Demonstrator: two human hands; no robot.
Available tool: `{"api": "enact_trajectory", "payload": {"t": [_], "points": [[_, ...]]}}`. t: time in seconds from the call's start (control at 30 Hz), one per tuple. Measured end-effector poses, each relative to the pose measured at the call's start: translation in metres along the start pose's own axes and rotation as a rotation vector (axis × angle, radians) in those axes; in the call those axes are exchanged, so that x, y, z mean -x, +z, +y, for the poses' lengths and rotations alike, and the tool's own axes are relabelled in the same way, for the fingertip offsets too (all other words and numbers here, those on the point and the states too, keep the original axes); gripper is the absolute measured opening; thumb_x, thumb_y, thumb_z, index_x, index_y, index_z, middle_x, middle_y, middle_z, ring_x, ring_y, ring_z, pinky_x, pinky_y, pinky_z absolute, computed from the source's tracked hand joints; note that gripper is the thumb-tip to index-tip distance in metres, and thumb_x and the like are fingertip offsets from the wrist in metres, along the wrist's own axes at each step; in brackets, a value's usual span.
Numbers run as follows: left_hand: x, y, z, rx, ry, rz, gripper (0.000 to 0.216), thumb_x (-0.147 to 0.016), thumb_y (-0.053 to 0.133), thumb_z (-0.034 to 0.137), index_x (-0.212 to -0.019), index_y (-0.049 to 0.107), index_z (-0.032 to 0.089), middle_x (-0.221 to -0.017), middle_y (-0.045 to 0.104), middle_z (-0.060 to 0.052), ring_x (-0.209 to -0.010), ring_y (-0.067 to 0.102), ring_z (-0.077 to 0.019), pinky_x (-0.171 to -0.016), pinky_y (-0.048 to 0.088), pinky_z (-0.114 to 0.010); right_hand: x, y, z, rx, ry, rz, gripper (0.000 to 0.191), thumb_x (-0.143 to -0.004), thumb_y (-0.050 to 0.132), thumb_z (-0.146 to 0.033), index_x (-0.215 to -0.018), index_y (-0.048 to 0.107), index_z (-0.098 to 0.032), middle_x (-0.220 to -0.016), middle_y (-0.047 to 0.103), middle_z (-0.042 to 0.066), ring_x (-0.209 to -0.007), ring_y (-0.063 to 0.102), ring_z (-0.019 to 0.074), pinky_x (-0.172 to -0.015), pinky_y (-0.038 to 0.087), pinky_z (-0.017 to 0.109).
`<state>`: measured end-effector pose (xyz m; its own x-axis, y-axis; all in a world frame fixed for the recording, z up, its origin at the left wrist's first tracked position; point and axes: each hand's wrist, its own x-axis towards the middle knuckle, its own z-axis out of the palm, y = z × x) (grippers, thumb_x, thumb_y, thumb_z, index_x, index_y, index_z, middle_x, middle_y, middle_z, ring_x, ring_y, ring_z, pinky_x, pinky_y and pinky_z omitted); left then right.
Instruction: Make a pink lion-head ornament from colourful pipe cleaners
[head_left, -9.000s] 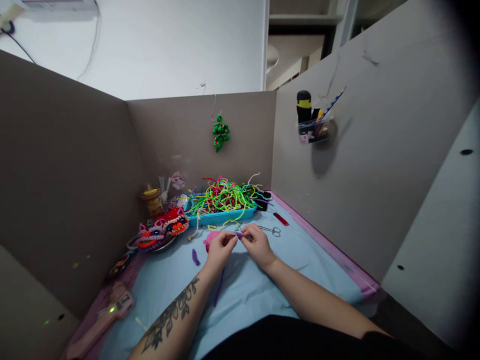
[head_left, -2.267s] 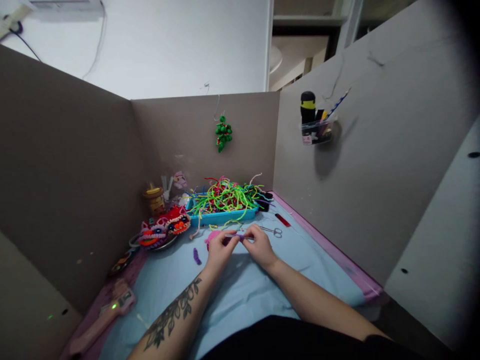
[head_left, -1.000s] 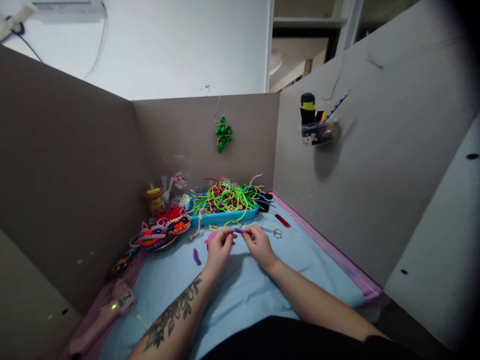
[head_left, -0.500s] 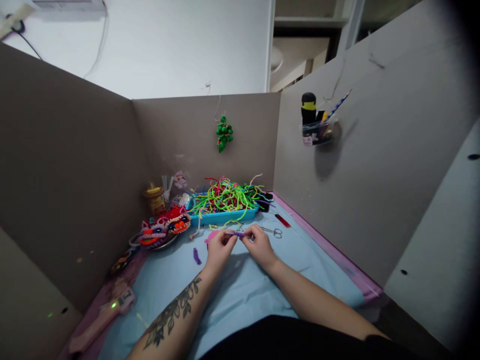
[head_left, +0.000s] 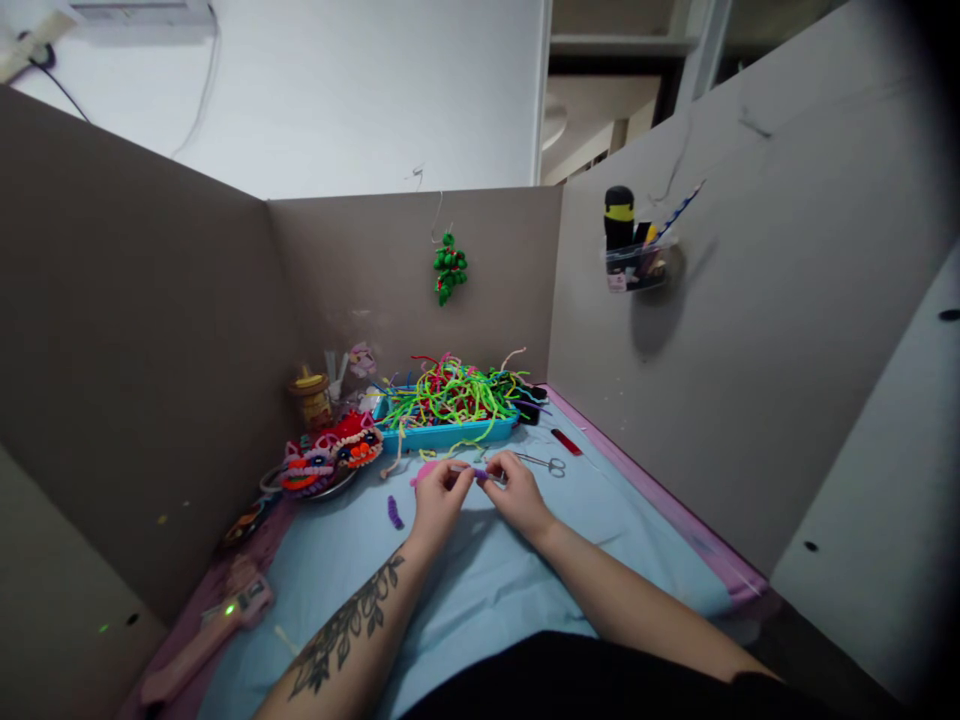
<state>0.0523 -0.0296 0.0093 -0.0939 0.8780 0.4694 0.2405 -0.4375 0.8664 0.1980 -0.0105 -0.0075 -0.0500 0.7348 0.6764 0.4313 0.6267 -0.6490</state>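
Observation:
My left hand (head_left: 437, 502) and my right hand (head_left: 517, 489) meet over the light blue mat (head_left: 480, 590). Both pinch a small purple pipe-cleaner piece (head_left: 478, 472) held between their fingertips. A pink object (head_left: 422, 472) lies just behind my left hand. A short purple coiled piece (head_left: 393, 513) rests on the mat to the left of it. Small scissors (head_left: 546, 462) lie just right of my right hand.
A blue tray (head_left: 442, 432) heaped with coloured pipe cleaners stands at the back. Finished red and purple figures sit on a plate (head_left: 324, 462) at the left. A pink glue gun (head_left: 210, 635) lies near left. Cardboard walls enclose the desk; a cup of pens (head_left: 631, 255) hangs on the right wall.
Both hands stay together on the purple piece, with small finger movements; nine seconds ago a long purple stem hung below my left hand and now it is not visible.

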Motion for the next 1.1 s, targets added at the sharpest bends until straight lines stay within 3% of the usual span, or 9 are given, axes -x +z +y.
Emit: {"api": "enact_trajectory", "payload": {"t": [0.3,0.6,0.77,0.87,1.1], "points": [[0.000,0.002,0.000,-0.008,0.024,-0.018,0.014,-0.077,0.058,0.029,-0.084,0.063,0.018,-0.067,0.064,-0.001,-0.058,0.056,-0.0136,-0.056,0.043,-0.024,0.000,-0.002,-0.003,-0.063,-0.021,-0.069,0.018,-0.080,0.053,-0.018,-0.095,0.063,-0.019,-0.087,0.060,0.006,-0.079,0.056,0.0179,-0.069,0.047,0.029],[0.001,0.001,0.006,-0.015,0.128,-0.014,0.010,-0.077,0.055,0.020,-0.083,0.062,0.020,-0.081,0.066,-0.004,-0.078,0.061,-0.0180,-0.073,0.047,-0.030,0.000,-0.001,0.001,-0.042,-0.070,-0.131,0.017,-0.085,0.048,-0.020,-0.085,0.065,-0.020,-0.079,0.062,0.005,-0.077,0.058,0.0188,-0.069,0.047,0.030],[0.000,0.002,0.000,0.006,0.070,-0.009,0.020,-0.077,0.058,0.022,-0.096,0.064,0.020,-0.094,0.069,-0.007,-0.085,0.063,-0.0198,-0.078,0.047,-0.033,-0.001,-0.002,0.000,-0.035,-0.067,-0.102,0.018,-0.087,0.046,-0.022,-0.084,0.064,-0.020,-0.079,0.061,0.005,-0.077,0.057,0.0191,-0.068,0.045,0.030],[-0.002,0.003,-0.005,0.052,0.037,-0.007,0.026,-0.076,0.060,0.024,-0.102,0.062,0.020,-0.097,0.069,-0.007,-0.087,0.064,-0.0201,-0.079,0.048,-0.033,-0.001,-0.003,0.001,-0.029,-0.032,-0.055,0.017,-0.087,0.047,-0.022,-0.082,0.062,-0.020,-0.078,0.060,0.005,-0.075,0.056,0.0188,-0.065,0.044,0.029],[-0.002,0.004,-0.005,0.105,-0.019,-0.061,0.016,-0.079,0.055,0.026,-0.088,0.066,0.020,-0.085,0.070,-0.006,-0.076,0.066,-0.0195,-0.068,0.052,-0.032,-0.002,-0.004,0.001,-0.023,0.014,-0.004,0.011,-0.083,0.050,-0.019,-0.080,0.062,-0.019,-0.078,0.058,0.004,-0.075,0.055,0.0183,-0.065,0.043,0.029]]}}
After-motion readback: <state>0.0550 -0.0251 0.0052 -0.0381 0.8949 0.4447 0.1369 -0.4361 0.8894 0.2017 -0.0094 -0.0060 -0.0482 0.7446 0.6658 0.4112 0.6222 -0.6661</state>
